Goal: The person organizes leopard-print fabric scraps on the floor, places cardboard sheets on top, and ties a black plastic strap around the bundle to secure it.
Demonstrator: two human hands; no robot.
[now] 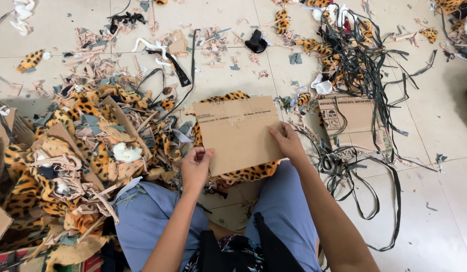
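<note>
Tiled floor (435, 216) was littered with scraps. Your left hand (195, 168) and right hand (288, 142) pinched the cardboard sheet (238, 133) between them; leopard-print fabric (246, 173) beneath was mostly hidden.

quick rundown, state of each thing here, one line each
cardboard sheet: flat, held by both hands over leopard-print fabric
leopard-print fabric: lying under the sheet, mostly covered
left hand: gripping the sheet's lower left edge
right hand: pressing its right edge
cardboard box: on the floor, tangled in black straps
scrap pile: heaped loose
</note>
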